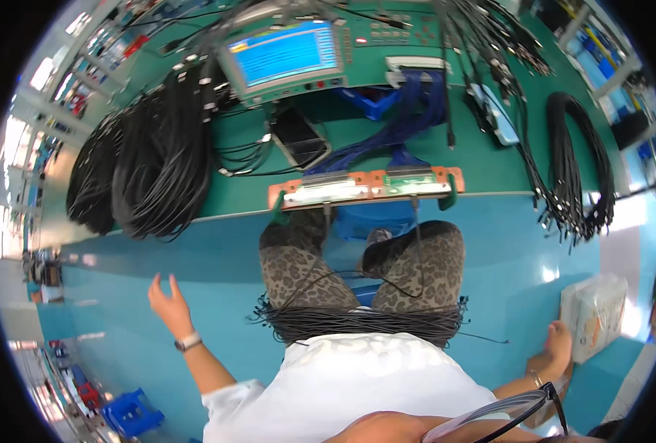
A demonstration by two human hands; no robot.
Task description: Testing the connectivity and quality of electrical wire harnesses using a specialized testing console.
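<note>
My left hand [170,304] hangs out to the left, away from the table, with its fingers apart and nothing in it. On the far right my right hand [558,345] is beside a plastic-wrapped white package [598,316]; its fingers look loosely stretched, and I cannot tell whether they touch the package. A bundle of thin black cables [372,325] lies across my lap. At the table's front edge is an orange-framed connector fixture [365,189]. Two black cables hang from it, one from each half, down over my legs.
On the green table [261,193] stands a tester with a lit blue screen [286,53]. Purple ribbon cables [376,140] run to the fixture. A phone [298,138], coiled black cables [162,159] and another cable loop [579,162] lie about. A blue stool [132,413] stands lower left.
</note>
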